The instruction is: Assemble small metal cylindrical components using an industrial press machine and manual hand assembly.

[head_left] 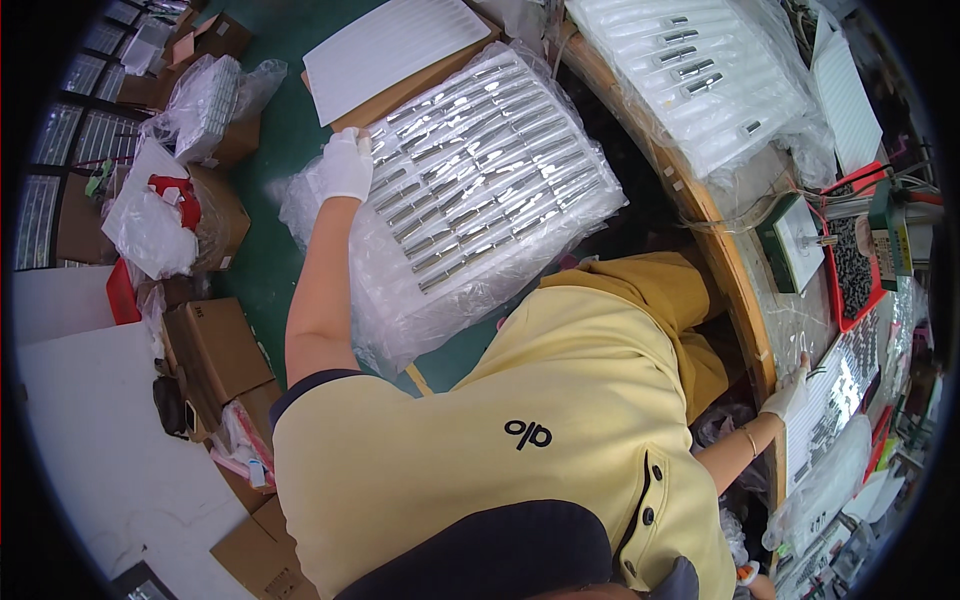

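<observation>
My left hand (345,165), in a white glove, is closed at the upper left edge of a white foam tray (395,178). Rows of shiny metal tubes (485,150) fill this tray, which lies on clear plastic wrap (400,325). The glove partly hides the exact grip. Over the workbench's wooden edge (745,290) at the right reaches my right hand (788,400), also gloved. Its fingers are stretched out near a flat panel of small silvery pieces (825,405), and I see nothing held in it.
Another white tray (680,90) with a few metal tubes rests on the bench. Beyond my right hand is a red bin (855,265) of small dark parts. A white ribbed sheet (390,50) covers a carton behind the full tray. Cardboard boxes (220,345) stand left.
</observation>
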The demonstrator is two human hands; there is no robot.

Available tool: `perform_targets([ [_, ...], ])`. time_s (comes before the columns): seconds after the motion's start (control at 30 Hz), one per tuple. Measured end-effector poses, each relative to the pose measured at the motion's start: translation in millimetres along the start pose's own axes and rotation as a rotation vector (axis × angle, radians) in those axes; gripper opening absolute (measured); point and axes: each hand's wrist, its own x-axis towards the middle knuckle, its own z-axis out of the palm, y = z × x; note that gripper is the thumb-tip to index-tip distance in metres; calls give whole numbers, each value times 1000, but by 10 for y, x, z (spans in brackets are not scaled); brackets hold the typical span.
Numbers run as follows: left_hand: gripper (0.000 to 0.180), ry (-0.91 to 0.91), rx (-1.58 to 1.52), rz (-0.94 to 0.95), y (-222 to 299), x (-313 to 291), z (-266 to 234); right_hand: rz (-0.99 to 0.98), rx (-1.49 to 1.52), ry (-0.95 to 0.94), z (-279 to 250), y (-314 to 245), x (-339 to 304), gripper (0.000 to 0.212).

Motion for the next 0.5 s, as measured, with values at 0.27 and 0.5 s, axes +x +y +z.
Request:
perform_targets([
  [0.27, 37, 185, -624, -81, -146, -97, 366, 22, -85, -63, -160, 168, 203, 35],
  [0.5, 46, 245, -895, -169, 58, -133, 271, -24, -10, -68, -75, 80, 81, 31],
])
